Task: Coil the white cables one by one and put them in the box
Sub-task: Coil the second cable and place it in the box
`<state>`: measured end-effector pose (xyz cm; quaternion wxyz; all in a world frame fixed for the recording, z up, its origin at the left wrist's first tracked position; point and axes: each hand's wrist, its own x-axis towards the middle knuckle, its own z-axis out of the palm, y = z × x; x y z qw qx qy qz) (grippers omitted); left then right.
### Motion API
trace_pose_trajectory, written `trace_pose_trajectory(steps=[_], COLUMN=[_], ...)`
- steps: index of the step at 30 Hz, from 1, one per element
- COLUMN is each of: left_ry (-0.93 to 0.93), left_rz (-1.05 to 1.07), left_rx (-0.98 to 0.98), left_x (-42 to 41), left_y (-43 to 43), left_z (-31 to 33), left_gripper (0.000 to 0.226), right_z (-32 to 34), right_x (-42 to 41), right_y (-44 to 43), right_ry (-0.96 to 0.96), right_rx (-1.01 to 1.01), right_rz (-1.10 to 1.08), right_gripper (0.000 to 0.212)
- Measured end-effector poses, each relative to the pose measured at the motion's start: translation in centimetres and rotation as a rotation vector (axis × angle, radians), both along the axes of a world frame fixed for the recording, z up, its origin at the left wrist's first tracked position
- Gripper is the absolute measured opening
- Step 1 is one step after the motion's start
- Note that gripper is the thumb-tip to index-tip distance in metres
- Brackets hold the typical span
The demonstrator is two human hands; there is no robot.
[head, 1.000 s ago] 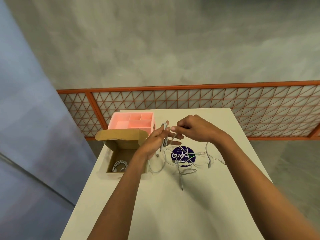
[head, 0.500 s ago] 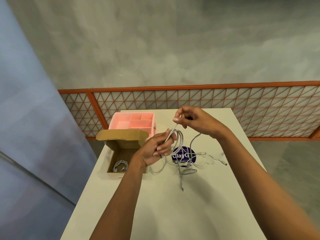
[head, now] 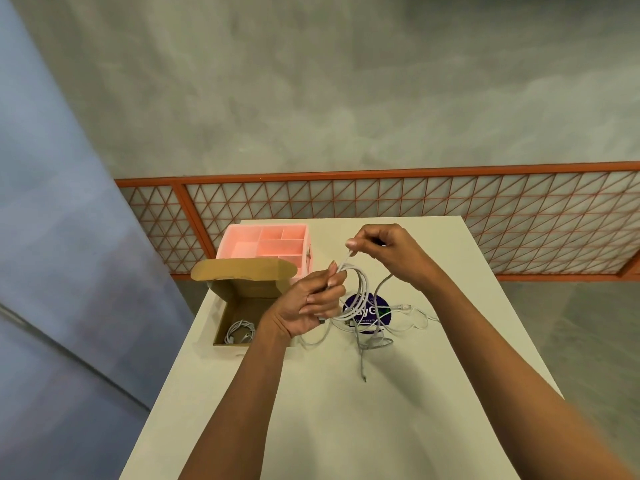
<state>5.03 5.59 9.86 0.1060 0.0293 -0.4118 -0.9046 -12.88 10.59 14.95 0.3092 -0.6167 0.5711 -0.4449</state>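
Observation:
My left hand (head: pixel 313 301) grips a partly wound coil of white cable (head: pixel 360 292) just above the table, right of the open cardboard box (head: pixel 242 303). Slightly higher and farther back, my right hand (head: pixel 384 249) pinches the free run of the same cable, which slopes down to the left hand. One coiled white cable (head: pixel 239 331) lies inside the box. Loose white cables (head: pixel 377 336) lie tangled on the table below my hands, partly over a round purple sticker (head: pixel 372 311).
A pink compartment tray (head: pixel 268 242) stands behind the box at the table's far left. The white table (head: pixel 346 410) has its left edge close to the box. An orange lattice railing (head: pixel 415 202) runs behind the table.
My right hand rose and moved back, drawing the cable up from the left hand. The left hand's fingers curled round the growing coil. The tail on the table was pulled in toward the pile.

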Motion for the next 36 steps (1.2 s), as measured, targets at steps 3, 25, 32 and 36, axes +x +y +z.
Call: trace_pose_trajectory(steps=[3,25,32,36], left_ry=[0.127,-0.307,-0.459,-0.501], left_rz=[-0.037,0.59,0.715,0.773], left_rx=[0.082,-0.188,-0.466,-0.572], left_x=[0.1,-0.6,-1.9,-2.4], left_y=[-0.3,-0.2,0.6,0.6], left_z=[0.3,0.3,0.2,0.1], left_gripper=[0.028,0.037,0.035,0.035], right_z=[-0.1,-4.1,-5.3,-5.6], right_x=[-0.2,-0.6,0.1,0.0], right_y=[0.6,-0.1,0.2,0.4], right_ry=[-0.005,0.29,0.329,0.316], right_rx=[0.076,0.171,0.196,0.123], right_rz=[0.021,0.043,0.01,-0.009], right_gripper=[0.029,0.029,0.031,0.022])
